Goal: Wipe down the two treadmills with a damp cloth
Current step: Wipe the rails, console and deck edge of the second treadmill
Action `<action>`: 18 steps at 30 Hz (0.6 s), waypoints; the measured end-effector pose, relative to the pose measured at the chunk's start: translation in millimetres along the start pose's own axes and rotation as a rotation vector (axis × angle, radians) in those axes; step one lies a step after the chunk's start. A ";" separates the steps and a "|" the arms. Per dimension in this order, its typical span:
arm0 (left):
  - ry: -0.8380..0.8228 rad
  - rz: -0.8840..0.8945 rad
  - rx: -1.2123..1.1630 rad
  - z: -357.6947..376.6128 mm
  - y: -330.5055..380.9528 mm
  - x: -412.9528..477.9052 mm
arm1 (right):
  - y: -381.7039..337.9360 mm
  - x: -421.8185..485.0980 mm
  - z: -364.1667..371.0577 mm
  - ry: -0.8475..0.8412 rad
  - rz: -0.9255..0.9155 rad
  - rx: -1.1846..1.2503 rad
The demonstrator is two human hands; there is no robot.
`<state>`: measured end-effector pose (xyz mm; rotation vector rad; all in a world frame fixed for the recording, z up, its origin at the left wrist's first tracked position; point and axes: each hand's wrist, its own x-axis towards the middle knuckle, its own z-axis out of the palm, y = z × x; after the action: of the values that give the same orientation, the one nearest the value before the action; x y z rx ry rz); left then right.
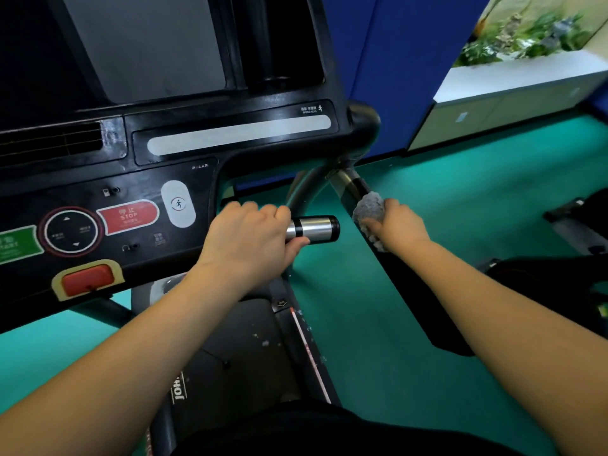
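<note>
Grey cloth gripped by right hand against handrail.

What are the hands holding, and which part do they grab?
The left hand grips the silver handle at its inner end, leaving the tip bare. The right hand clutches the bunched grey cloth against the black side handrail.

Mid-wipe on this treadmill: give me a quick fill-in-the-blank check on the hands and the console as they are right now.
1. The right hand presses the grey cloth on a side rail coloured ____.
2. The left hand grips a short handle whose end is ____ metal.
3. On the console, the red oval button reads ____.

Missing words: black; silver; STOP.
</note>
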<state>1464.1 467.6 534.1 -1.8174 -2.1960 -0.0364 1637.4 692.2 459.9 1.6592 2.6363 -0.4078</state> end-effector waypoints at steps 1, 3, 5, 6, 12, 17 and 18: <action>-0.003 0.005 0.009 0.0 -0.1 -0.4 | 6.2 -9.8 0.2 0.000 0.009 -0.015; -0.007 0.013 0.023 0.0 -0.2 -0.6 | 17.6 -29.8 -0.3 0.005 0.027 -0.039; -0.012 0.016 0.027 -0.6 -0.6 -0.3 | 28.0 -51.3 -2.0 0.018 0.035 -0.063; -0.018 0.013 0.030 -0.9 -0.8 -0.4 | 32.2 -61.9 -3.3 0.020 0.044 -0.067; -0.061 -0.021 0.046 -3.4 0.7 -0.6 | 65.5 -121.0 -3.8 0.044 0.111 -0.070; -0.085 -0.040 0.065 -4.6 0.1 0.5 | 82.5 -150.8 3.5 0.080 0.143 -0.152; -0.091 -0.048 0.068 -4.8 0.4 0.8 | 82.0 -150.6 4.1 0.079 0.142 -0.162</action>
<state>1465.4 467.5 538.8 -1.7630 -2.2732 0.1118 1776.1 591.3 458.7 1.8297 2.5040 -0.1248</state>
